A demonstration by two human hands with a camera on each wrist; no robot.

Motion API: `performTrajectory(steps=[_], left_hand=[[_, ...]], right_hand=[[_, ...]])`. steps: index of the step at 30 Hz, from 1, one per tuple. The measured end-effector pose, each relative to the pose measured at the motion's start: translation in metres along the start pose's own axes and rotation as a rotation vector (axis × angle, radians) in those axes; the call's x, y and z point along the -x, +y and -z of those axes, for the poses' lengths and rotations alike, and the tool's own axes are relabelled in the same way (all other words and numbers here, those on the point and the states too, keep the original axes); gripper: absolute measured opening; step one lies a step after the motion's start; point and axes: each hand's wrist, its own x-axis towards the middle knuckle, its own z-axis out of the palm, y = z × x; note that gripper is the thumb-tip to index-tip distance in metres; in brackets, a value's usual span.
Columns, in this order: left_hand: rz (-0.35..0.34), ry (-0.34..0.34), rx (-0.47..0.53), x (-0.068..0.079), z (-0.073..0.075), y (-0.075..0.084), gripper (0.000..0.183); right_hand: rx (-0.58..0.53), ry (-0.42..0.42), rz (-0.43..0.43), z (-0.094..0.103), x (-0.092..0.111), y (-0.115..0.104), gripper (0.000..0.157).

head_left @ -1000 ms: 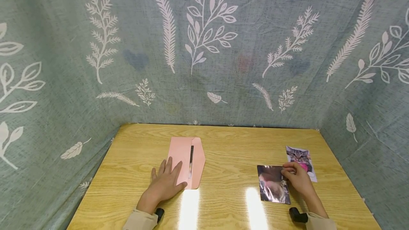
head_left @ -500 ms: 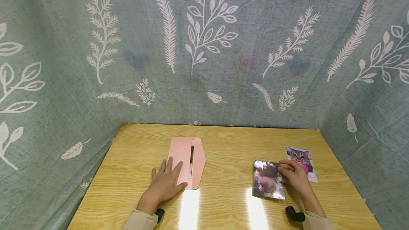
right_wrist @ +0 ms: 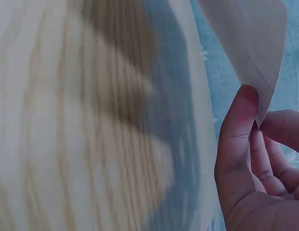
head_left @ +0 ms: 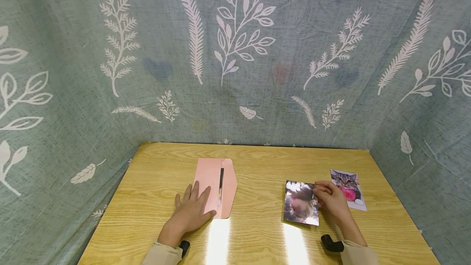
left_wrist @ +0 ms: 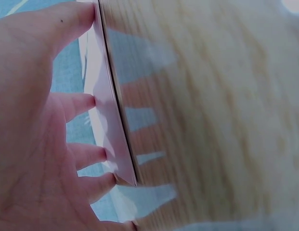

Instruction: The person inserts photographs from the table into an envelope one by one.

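Observation:
Fingers spread, my left hand point(head_left: 190, 214) rests on a pink envelope point(head_left: 206, 175) lying flat at the left of the table. The envelope's pointed flap point(head_left: 229, 187) is folded out to the right, and a dark-edged strip of a photo point(head_left: 220, 187) shows in its opening. My right hand point(head_left: 333, 203) pinches a glossy photo point(head_left: 301, 203) by its upper right corner and holds it over the table. In the right wrist view the photo's white back point(right_wrist: 255, 53) shows between thumb and forefinger. The left wrist view has the envelope's edge point(left_wrist: 113, 130) under my fingertips.
A second photo, of a cat with a pink item point(head_left: 347, 189), lies on the table to the right, just beyond my right hand. Glare streaks the wooden table point(head_left: 257, 183) near the front. A leaf-patterned cloth point(head_left: 235, 105) surrounds the back and sides.
My right hand has moved left and slightly away from me, carrying the glossy photo with it. The cat photo is now less covered. My left hand and the envelope have stayed in place.

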Motion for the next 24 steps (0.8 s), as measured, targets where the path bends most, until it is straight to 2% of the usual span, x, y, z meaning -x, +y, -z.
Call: performTrajectory(steps=[11,24], left_hand=[[0.003,-0.001,-0.005,0.000,0.001,0.001,0.080],[-0.007,0.017,-0.008,0.001,0.001,0.000,0.079]], right_hand=[[-0.109,-0.018,0.016,-0.024,-0.008,-0.005,0.040],[-0.074,-0.005,0.020,-0.048,-0.015,-0.019,0.043]])
